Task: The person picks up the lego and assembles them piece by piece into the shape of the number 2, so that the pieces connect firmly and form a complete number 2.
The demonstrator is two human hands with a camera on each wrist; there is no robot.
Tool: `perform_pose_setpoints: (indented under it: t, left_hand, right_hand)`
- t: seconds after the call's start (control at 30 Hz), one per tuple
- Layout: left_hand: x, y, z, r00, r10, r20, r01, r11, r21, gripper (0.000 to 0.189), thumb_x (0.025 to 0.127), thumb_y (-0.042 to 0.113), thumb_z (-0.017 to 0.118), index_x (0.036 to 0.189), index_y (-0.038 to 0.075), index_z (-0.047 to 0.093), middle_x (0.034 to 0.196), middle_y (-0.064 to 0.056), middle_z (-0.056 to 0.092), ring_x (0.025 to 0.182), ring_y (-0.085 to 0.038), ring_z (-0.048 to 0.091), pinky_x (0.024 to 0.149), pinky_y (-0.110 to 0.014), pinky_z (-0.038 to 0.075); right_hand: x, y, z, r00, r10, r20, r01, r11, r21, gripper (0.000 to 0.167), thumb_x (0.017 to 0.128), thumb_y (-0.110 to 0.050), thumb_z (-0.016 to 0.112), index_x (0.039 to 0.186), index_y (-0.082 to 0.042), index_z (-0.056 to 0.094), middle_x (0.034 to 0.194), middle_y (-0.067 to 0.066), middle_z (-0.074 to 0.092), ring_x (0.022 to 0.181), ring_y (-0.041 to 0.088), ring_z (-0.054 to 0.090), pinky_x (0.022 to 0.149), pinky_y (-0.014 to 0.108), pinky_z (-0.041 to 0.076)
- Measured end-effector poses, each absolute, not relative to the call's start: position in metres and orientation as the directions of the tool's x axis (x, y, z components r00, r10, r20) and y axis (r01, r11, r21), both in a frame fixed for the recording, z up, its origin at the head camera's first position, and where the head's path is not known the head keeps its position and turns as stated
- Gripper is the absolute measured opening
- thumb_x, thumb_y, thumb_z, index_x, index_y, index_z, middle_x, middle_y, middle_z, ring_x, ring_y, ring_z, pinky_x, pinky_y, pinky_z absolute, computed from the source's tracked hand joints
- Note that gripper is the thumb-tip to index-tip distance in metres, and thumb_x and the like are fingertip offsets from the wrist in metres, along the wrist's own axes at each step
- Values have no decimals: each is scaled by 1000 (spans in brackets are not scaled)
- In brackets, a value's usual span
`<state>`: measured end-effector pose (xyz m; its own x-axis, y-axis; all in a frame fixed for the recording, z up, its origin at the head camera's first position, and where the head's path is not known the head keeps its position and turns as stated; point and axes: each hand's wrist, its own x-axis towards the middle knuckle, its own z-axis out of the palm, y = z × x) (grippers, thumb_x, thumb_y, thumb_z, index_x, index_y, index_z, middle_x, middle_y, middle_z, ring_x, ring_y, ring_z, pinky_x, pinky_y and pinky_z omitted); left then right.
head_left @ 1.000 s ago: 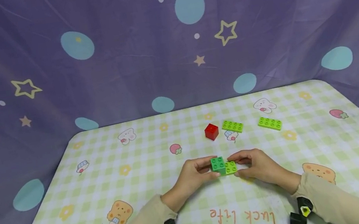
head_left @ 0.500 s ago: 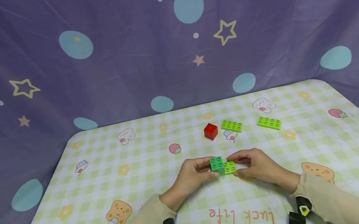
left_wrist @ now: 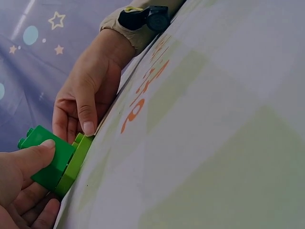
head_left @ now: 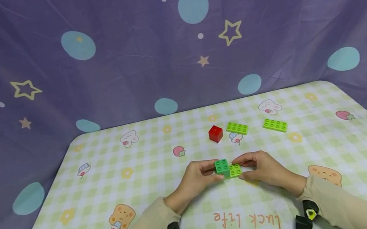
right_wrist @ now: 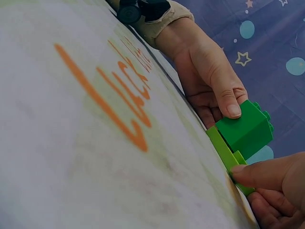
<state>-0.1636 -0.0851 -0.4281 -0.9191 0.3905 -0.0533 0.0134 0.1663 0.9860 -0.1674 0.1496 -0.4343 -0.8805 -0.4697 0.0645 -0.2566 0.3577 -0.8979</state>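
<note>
A dark green 2x2 toy brick (head_left: pixel 222 168) sits on the left half of a flat lime toy brick (head_left: pixel 235 170), whose right-hand studs show bare. My left hand (head_left: pixel 196 179) pinches the dark green brick between thumb and fingers. From the other side, my right hand (head_left: pixel 265 168) pinches the lime brick by its right end. In the left wrist view the green brick (left_wrist: pixel 53 157) stands over the lime one (left_wrist: pixel 74 167), close over the cloth. The right wrist view shows a thin gap between the green brick (right_wrist: pixel 245 129) and the lime brick (right_wrist: pixel 224 148).
Behind the hands lie a red toy brick (head_left: pixel 216 133) and two flat lime bricks, one nearer (head_left: pixel 237 128) the red one and another farther right (head_left: pixel 275 125). A checked cloth (head_left: pixel 153 150) covers the table. A purple starry curtain (head_left: pixel 122 80) hangs behind it.
</note>
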Motion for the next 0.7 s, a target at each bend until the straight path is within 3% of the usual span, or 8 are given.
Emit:
perform_pose_setpoints:
  t: [0.37,0.7]
  left_hand:
    - [-163,-86,-428,-921,388,-46,26,178,984,39,76,1,77,113,-4,66,115,-16,65,105,-19,63,90,-26,49]
    - [-164,-87,-429,-917,396,-51,15,164,986,40,76,0,76,114,-4,66,115,-15,65,104,-19,64,87,-25,51]
  right_hand:
    - [-168,149,-434,-881,-470,54,-253,372,-893,36,78,-11,76,112,-6,67,114,10,66,102,21,63,86,25,51]
    - [-166,149,-435,-878,-476,55,-256,370,-893,38,79,-12,76,115,-6,66,116,9,65,104,22,62,88,27,50]
